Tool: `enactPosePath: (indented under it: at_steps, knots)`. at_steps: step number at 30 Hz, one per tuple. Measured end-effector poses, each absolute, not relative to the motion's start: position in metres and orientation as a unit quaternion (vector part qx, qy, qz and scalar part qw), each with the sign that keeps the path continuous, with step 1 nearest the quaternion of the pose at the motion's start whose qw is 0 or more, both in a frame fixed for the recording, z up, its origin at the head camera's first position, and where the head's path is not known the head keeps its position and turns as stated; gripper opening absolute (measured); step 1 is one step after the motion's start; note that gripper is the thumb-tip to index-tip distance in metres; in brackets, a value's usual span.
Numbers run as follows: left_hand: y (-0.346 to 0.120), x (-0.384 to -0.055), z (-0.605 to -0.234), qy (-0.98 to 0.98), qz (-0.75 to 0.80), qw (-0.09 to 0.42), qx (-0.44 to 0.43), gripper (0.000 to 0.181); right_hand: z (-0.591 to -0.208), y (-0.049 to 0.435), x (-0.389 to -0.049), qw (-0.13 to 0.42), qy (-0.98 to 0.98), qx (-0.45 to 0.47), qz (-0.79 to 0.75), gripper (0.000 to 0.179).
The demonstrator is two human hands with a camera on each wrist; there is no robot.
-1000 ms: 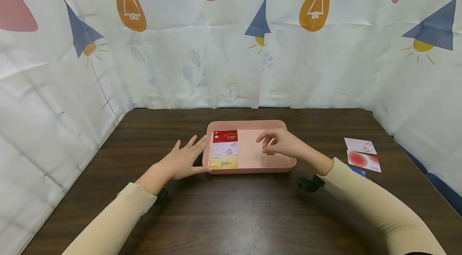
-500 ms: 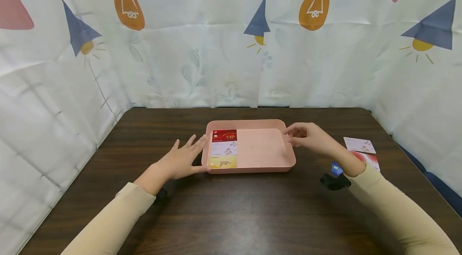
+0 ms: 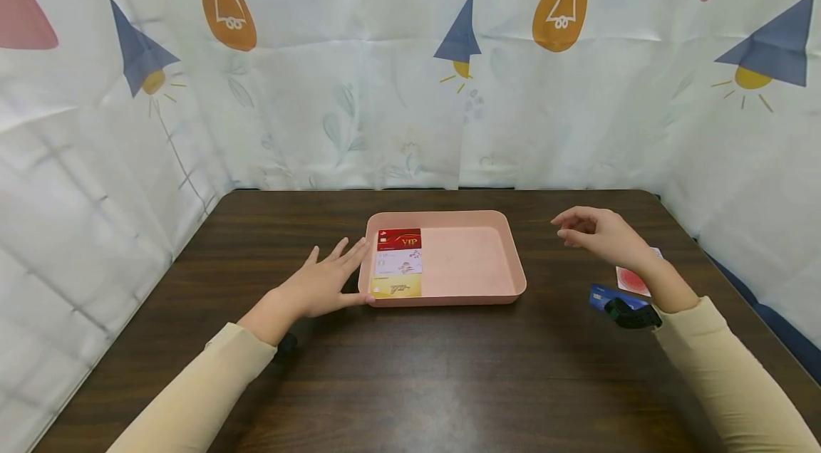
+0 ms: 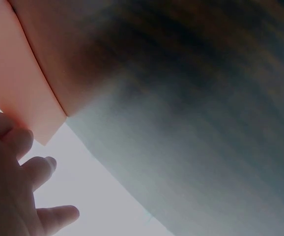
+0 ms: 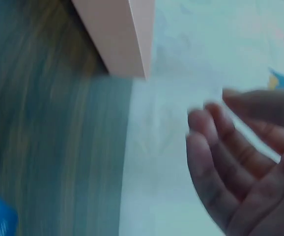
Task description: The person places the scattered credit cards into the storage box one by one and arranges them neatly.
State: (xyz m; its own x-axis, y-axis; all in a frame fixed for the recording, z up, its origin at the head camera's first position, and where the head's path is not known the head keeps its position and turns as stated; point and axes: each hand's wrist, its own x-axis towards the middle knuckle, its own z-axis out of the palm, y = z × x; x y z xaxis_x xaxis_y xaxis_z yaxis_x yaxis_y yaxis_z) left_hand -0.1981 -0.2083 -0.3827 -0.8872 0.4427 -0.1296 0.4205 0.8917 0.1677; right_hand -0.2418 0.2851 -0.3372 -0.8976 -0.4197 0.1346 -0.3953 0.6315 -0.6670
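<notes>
"Left hand (image 3: 321, 290)?"
"Spread, touching the tray (image 3: 471, 261) at its left; three cards (image 3: 398, 263) lie inside, leftmost."
"Right hand (image 3: 603, 232)?"
"Loosely curved, empty; it hangs right of the tray; a blue card (image 3: 603, 293) lies nearby."

Smooth, matt plastic tray (image 3: 471, 264)

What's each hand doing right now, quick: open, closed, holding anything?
Left hand: open, fingers spread at the left edge of the pink tray.
Right hand: open, empty, fingers loosely bent, right of the tray.
</notes>
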Motion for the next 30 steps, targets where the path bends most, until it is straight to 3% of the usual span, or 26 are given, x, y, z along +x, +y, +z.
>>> enactPosePath:
  at_steps: [14,30]
  knots:
    - [-0.206,-0.2,-0.382,0.968,0.075,0.086,0.222,0.108,-0.356,0.358,-0.242,-0.018,0.911,-0.174,-0.374,0.027]
    - [-0.203,-0.202,-0.382,0.968,0.074,0.084,0.222,0.108,-0.381,0.416,-0.245,0.007,0.937,-0.082,-0.339,0.036]
